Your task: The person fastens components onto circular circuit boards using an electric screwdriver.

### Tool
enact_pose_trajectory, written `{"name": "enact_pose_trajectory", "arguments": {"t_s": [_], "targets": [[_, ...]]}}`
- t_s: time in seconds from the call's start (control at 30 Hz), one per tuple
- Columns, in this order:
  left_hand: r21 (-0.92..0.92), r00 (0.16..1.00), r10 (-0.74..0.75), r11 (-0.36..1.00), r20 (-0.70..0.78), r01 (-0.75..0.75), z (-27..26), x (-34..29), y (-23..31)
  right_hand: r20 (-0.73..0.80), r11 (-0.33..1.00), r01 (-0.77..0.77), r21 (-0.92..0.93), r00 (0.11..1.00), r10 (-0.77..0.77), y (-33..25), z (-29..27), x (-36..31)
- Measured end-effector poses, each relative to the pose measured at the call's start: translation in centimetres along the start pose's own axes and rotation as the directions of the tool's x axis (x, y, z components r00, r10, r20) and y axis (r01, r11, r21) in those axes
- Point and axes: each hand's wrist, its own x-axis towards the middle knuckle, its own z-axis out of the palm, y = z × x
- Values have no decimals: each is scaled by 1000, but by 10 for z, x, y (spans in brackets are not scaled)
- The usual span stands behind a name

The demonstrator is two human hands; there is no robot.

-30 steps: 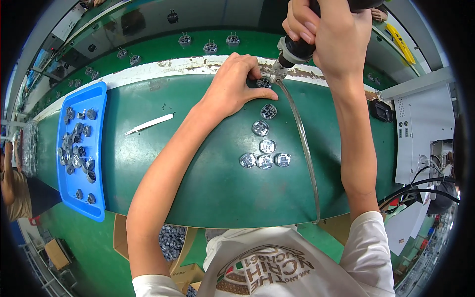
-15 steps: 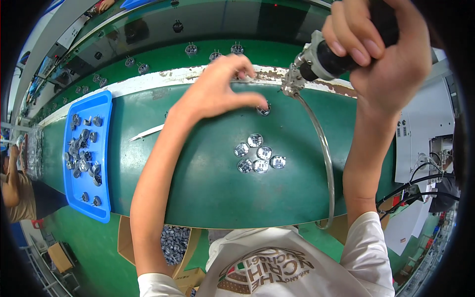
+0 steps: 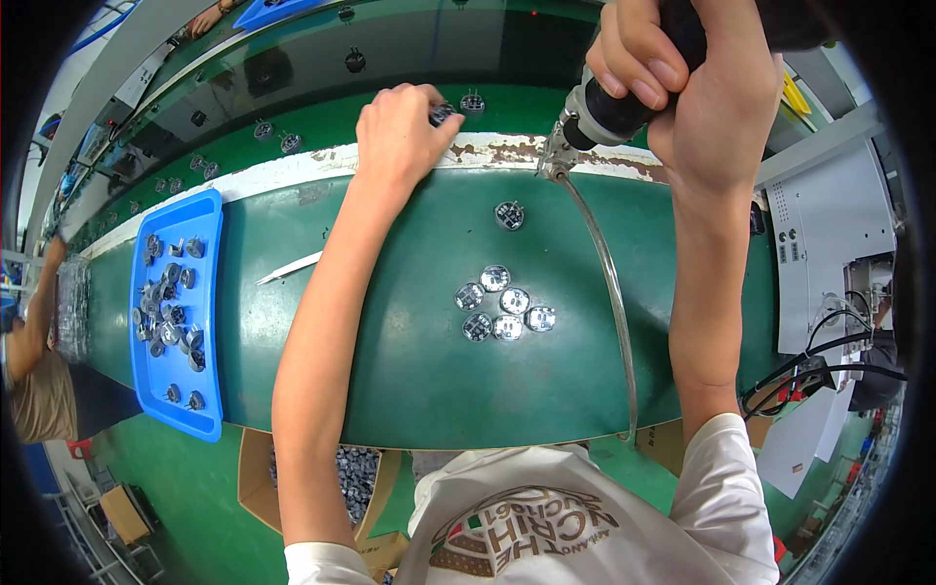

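Note:
At the green conveyor belt, my left hand has its fingers and thumb closed around a small round dark part. My right hand is wrapped round a black power screwdriver with a metal nose, held tilted above the white ledge; a clear hose hangs from the nose. Below the nose, a single round part lies on the green table. Nearer to me is a cluster of several round parts with circuit boards facing up.
A blue tray of loose round parts stands at the left. White tweezers lie beside my left forearm. Other parts sit on the belt. A white machine with cables is at the right, and an open carton below the table edge.
My left hand has moved up and left from above the table part to one on the belt, closing on it. My right hand and the screwdriver have shifted left and slightly away from me.

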Motion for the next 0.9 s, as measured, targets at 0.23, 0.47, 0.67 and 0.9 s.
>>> {"name": "enact_pose_trajectory", "arguments": {"t_s": [0.23, 0.47, 0.67, 0.9], "targets": [[-503, 873, 484, 771, 65, -391, 1, -32, 23, 0, 1000, 13, -9, 1000, -13, 5, 2, -1], [-558, 887, 433, 781, 159, -281, 6, -34, 21, 116, 999, -36, 9, 993, 35, 26, -2, 7], [-599, 897, 426, 751, 119, -277, 15, -34, 16, 147, 998, -67, -8, 987, 67, 36, -1, 7], [-573, 894, 430, 767, 125, -289, 15, -33, 17, 138, 998, -62, -18, 988, 64, 40, 3, 6]]}}
